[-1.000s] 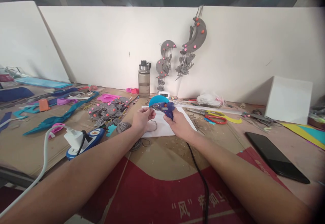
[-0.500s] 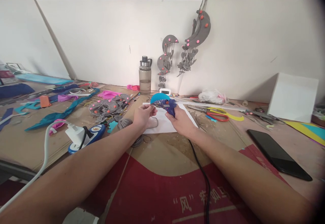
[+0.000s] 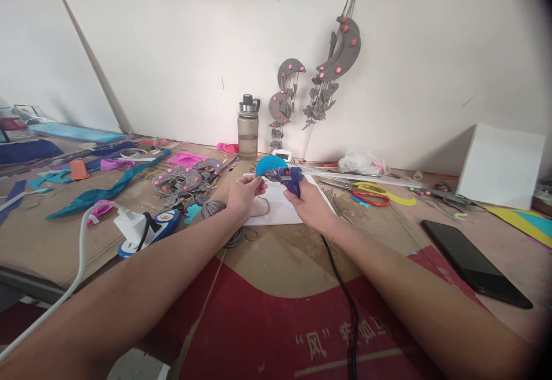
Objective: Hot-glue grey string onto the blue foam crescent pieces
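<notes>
While both forearms stretch out over the cluttered surface (image 3: pixel 276 265), the right hand (image 3: pixel 311 204) has its grip wrapped around a blue glue gun (image 3: pixel 288 177), whose black cord (image 3: pixel 345 305) trails back toward the body. The gun's nozzle points left at a blue crescent cutout (image 3: pixel 268 165), which the left hand (image 3: pixel 244 195) pinches by its lower edge, fingers closed on it. Both are held just above a white sheet (image 3: pixel 282 207) lying on the surface.

Judging by what lies around, the work looks partly done: two finished grey crescent hangings (image 3: pixel 328 69) with pink dots lean on the white back board, and a heap of grey decorated pieces (image 3: pixel 185 181) sits left of the hands, beside a ball of grey yarn (image 3: pixel 210 208). The blue crescent, by contrast, appears bare, with no dots or strings visible, so gluing on it seems to be at an early stage.

Red-handled scissors (image 3: pixel 370 197), a water bottle (image 3: pixel 248 127), a black phone (image 3: pixel 470 262) and a white plug adapter (image 3: pixel 131 226) lie round about.
</notes>
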The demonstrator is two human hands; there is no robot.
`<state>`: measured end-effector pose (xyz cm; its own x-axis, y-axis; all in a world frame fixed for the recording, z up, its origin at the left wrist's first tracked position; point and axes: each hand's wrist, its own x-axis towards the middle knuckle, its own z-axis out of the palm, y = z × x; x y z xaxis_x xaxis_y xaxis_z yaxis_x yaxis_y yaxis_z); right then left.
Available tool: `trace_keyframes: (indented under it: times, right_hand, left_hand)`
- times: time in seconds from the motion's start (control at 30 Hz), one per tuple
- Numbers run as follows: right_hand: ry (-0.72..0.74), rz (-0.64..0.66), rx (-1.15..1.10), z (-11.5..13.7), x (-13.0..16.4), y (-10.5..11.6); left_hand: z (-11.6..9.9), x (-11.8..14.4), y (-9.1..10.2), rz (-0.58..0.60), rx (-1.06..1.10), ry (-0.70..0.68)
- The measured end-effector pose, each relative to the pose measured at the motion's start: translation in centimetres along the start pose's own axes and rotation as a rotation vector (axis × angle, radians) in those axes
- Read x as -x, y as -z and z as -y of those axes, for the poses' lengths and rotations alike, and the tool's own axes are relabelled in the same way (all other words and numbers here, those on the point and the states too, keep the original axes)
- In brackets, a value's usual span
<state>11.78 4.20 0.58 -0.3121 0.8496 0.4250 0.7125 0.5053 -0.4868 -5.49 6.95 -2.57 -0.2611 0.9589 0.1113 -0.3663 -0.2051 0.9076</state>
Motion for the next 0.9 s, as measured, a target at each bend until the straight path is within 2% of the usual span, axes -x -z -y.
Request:
trace_keyframes:
  times: [0.33,0.67,0.77,0.9]
  right_hand:
    - [0.002,0.01,0.02,0.4,0.3,0.0]
    - [-0.027,-0.023,-0.028,0.0,0.0,0.1]
    - [-0.058,-0.047,-0.102,-0.2,-0.1,0.0]
    - [-0.227,0.021,-0.366,-0.9,-0.8,0.0]
  left_hand:
    - [-0.1,0.2,-0.3,0.009,-0.03,0.012]
    - [-0.4,0.2,-0.1,-0.026,0.004,-0.05]
    - [-0.9,0.2,-0.2,-0.045,0.047,-0.064]
    - [-1.6,0.1,-0.1,-0.051,0.108,-0.092]
